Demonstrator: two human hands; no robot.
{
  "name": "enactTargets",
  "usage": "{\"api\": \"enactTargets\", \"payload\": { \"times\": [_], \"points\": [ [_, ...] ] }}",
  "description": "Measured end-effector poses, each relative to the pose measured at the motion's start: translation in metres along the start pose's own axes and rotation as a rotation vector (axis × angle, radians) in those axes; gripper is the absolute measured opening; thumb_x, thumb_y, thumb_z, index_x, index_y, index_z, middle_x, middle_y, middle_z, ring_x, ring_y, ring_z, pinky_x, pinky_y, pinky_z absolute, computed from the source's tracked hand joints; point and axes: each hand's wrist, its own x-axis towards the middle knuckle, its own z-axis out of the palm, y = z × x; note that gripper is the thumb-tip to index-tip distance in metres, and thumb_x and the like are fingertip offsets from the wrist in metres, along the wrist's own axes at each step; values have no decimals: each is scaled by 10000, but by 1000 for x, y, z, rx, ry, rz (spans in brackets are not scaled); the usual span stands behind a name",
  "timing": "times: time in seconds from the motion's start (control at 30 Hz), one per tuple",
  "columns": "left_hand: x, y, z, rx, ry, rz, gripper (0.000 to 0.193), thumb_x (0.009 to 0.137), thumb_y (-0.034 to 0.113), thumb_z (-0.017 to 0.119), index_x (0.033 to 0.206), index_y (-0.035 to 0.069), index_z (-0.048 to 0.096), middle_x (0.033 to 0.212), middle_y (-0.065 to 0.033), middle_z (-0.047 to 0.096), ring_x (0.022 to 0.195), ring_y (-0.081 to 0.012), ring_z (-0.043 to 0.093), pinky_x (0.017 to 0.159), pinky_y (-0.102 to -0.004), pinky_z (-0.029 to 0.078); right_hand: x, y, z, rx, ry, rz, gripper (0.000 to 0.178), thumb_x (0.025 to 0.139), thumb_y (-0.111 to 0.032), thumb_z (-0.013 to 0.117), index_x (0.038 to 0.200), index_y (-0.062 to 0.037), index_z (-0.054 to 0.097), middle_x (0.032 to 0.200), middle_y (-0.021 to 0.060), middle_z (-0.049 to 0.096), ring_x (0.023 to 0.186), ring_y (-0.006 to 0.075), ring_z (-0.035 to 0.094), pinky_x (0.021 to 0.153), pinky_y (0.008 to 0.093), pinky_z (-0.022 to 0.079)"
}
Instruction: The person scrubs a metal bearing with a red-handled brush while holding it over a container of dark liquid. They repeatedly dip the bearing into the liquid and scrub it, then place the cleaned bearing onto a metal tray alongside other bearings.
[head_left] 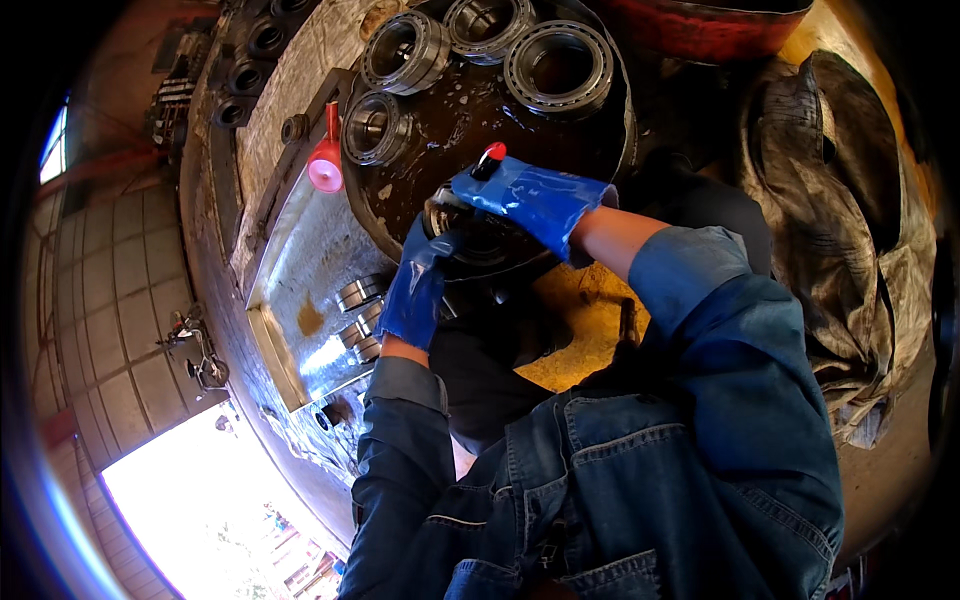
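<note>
Both my hands wear wet blue rubber gloves over the near edge of a round pan (628, 130) with dark, oily liquid in it. My left hand (412, 285) is closed around the left side of a shiny metal bearing (445, 214), tilted and partly covered by the gloves. My right hand (530, 200) grips a tool with a red-and-black handle (489, 162) just above that bearing; the tool's working end is hidden. Farther back in the pan sit several large roller bearings (558, 68), wet and shiny.
Left of the pan, a metal tray (290, 290) holds several small bearings (362, 292). A red funnel-shaped thing (326, 165) lies at the pan's left rim. A dirty crumpled cloth (830, 200) hangs at right. A red container (720, 30) stands behind, and a motorcycle (203, 352) is far left.
</note>
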Motion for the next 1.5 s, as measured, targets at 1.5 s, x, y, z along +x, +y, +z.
{"api": "enactTargets", "payload": {
  "times": [1.5],
  "points": [
    [37, -17, 21, 222, 462, -26, 576, 938, 296, 831, 1376, -14, 620, 1170, -102, 728, 1045, -161, 678, 955, -298, 527, -46, -8, -3, 355, -94, 372, 319, 983, -304, 662, 1074, -21, 779, 1025, 124, 778, 892, 200, 737, 799, 330, 556]
  ]
}}
